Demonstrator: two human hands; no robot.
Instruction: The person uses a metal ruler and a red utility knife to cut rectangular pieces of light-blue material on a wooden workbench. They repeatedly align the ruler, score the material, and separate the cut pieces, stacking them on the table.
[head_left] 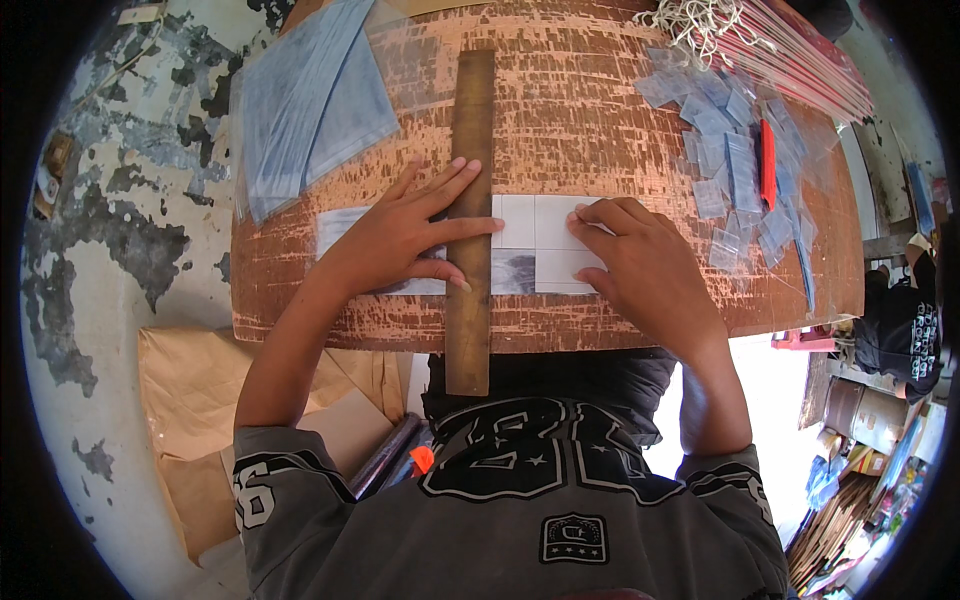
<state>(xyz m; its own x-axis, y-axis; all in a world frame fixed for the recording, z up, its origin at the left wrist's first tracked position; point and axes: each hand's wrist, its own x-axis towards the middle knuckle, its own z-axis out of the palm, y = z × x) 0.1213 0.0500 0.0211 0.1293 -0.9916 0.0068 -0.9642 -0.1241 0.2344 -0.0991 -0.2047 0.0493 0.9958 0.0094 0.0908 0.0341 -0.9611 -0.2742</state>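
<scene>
The left hand (400,235) is spread open and laid across a flat, brownish straightedge (473,120), which is pressed down by the fingertips and thumb rather than gripped. The right hand (640,240) is half curled, with thumb and forefinger set apart on the right part of a white, line-marked piece (515,220); whether its edge is pinched cannot be told. The white piece lies at the centre of the frame, just right of the straightedge, over greyish clear plastic (513,273) that also shows to the left of it.

The straightedge is stood nearly upright in the frame, its lower end carried past the edge of a worn brown table (570,120). At the upper left, bluish plastic sheets (350,120) are stacked. At the upper right, small clear plastic pieces (712,120) are scattered around a slim red tool (767,165), beyond which pinkish sticks (800,50) are bundled with white string (705,22).

Below, large outlined lettering, a small badge and sleeve numerals are borne by a grey jersey (450,540). Light lettering is also seen on a dark shirt (885,330) worn by another person at the right edge. Brown paper (190,400) is placed at the lower left, beside a peeling wall (90,270).
</scene>
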